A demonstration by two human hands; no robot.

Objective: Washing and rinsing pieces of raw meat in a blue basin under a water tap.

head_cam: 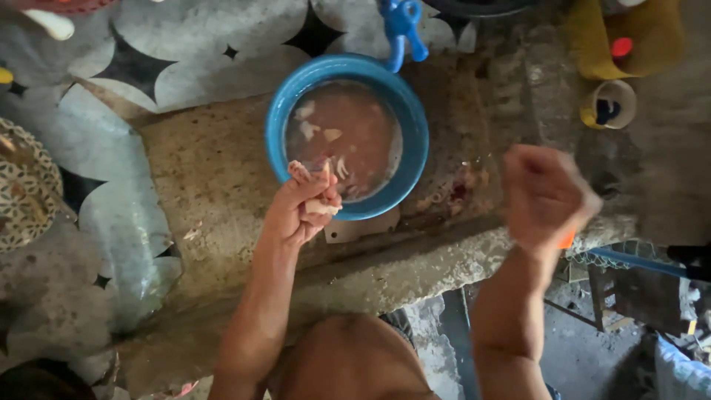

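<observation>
- The left hand (300,211) is closed around a pale, pinkish piece of raw meat (320,194), fingers curled and clamped on it, with the piece sticking out above and to the right of the knuckles.
- That hand sits at the near rim of a round blue plastic basin (412,159), the meat overlapping the rim's edge as seen from above.
- The basin is filled with cloudy brown-pink water (355,130); several more pale meat scraps (305,111) float in it, some toward the far left and some near the held piece.
- The right hand (544,194) is raised well to the right of the basin, balled into a loose fist and blurred; a small orange bit (567,239) shows just below it, but whether the hand grips it I cannot tell.
- The basin stands on a rough, stained concrete slab (215,178), which has reddish marks to the right of the basin.
- A blue plastic tap (402,26) hangs over the far edge of the basin.
- Far right, a yellow cup-like container (590,111) with a dark object inside stands near a yellow cloth-like item (652,37) bearing a red cap.
- To the left, the floor is a grey and black patterned tile (192,52), and a patterned woven edge (26,185) shows at the left border.
- Near right, a blue rod (637,261) crosses above a wire mesh.
</observation>
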